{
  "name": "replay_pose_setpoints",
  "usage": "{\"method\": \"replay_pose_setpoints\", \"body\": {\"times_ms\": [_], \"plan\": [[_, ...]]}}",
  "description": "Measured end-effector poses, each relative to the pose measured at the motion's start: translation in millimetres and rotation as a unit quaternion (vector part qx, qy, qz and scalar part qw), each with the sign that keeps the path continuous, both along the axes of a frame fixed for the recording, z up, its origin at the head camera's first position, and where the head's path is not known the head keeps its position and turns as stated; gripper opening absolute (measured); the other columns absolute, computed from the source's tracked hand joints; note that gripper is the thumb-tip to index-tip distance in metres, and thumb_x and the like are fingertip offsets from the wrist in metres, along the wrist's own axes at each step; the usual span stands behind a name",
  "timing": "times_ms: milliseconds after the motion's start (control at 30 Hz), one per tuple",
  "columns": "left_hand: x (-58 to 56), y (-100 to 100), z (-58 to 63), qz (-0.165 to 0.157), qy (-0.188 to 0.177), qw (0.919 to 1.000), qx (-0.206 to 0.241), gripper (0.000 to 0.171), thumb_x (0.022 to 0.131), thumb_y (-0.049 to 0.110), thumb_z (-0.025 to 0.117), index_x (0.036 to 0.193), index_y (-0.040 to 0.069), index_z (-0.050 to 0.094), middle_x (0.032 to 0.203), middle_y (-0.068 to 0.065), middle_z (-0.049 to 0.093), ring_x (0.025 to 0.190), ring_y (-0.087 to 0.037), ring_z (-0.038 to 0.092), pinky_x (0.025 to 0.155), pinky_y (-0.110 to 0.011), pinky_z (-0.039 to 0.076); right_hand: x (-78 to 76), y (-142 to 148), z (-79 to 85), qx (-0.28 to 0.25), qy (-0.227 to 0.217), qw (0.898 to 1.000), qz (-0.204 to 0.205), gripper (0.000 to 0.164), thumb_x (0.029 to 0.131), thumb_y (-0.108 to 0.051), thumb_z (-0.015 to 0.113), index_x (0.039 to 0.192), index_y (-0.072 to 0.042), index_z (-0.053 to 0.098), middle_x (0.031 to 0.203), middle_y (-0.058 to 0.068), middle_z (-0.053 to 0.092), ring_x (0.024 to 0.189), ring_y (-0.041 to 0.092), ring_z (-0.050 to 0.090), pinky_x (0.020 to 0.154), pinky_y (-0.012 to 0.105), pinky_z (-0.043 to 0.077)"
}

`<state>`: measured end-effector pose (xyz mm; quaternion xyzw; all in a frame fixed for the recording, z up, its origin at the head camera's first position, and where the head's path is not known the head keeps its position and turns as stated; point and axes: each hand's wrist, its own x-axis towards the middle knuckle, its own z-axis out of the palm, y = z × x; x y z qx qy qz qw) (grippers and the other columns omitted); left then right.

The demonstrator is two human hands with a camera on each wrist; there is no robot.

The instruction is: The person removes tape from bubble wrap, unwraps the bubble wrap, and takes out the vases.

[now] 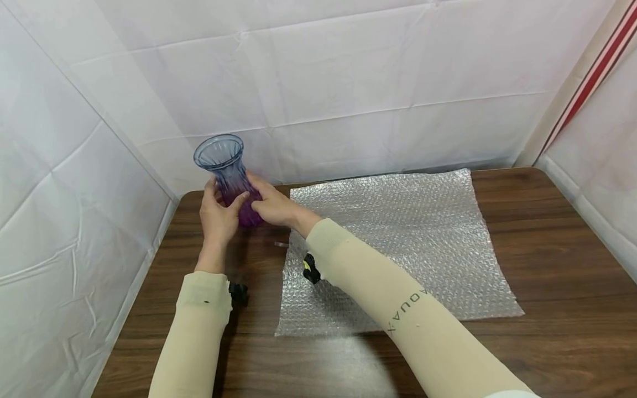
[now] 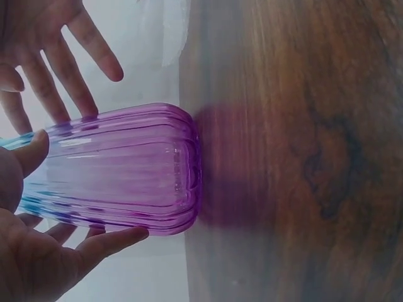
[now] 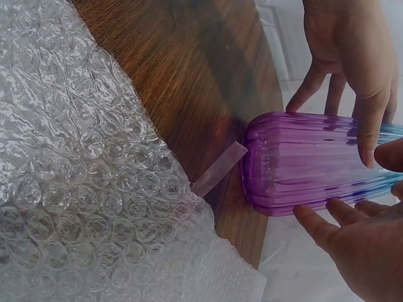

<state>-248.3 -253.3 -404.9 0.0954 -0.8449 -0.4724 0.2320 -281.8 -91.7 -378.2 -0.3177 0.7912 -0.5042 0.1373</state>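
Note:
A ribbed glass vase (image 1: 234, 182), blue at the flared mouth and purple at the base, is upright at the table's back left. My left hand (image 1: 219, 216) grips its left side, thumb across the front and fingers wrapping behind, partly seen through the glass in the right wrist view. On the other side, my right hand (image 1: 275, 203) touches the vase with fairly straight, spread fingers. In the left wrist view, the purple base (image 2: 182, 170) shows close over the wood, where a purple tint falls.
A sheet of bubble wrap (image 1: 398, 221) lies flat on the brown wooden table (image 1: 557, 243), right of the vase. A strip of clear tape (image 3: 219, 168) sticks out from its left edge. White sheeting (image 1: 323, 83) hangs behind the table and at both sides.

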Motion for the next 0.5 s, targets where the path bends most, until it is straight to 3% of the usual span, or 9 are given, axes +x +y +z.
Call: {"method": "replay_pose_setpoints", "body": {"times_ms": [267,500], "plan": [[1.5,2.1,1.1,-0.004,-0.008,0.9995,-0.032,0.088,0.095,0.027,0.078,0.163,0.002,0.028,0.156,-0.025,0.046,0.137,-0.040,0.055,0.116,-0.049,0.044,3.4,2.4,0.9,0.028,-0.026,0.999,-0.024,0.081,0.097,-0.006,0.048,0.168,-0.019,0.011,0.172,0.013,0.013,0.160,0.027,0.016,0.131,0.041,0.021],[3.9,5.3,2.5,-0.005,-0.007,0.9990,-0.043,0.091,0.094,0.028,0.079,0.164,0.003,0.026,0.153,-0.028,0.042,0.138,-0.040,0.053,0.117,-0.047,0.045,3.5,4.6,-0.4,0.034,-0.036,0.998,-0.033,0.082,0.098,-0.007,0.048,0.168,-0.027,0.010,0.171,0.015,0.014,0.158,0.027,0.020,0.128,0.041,0.029]]}}
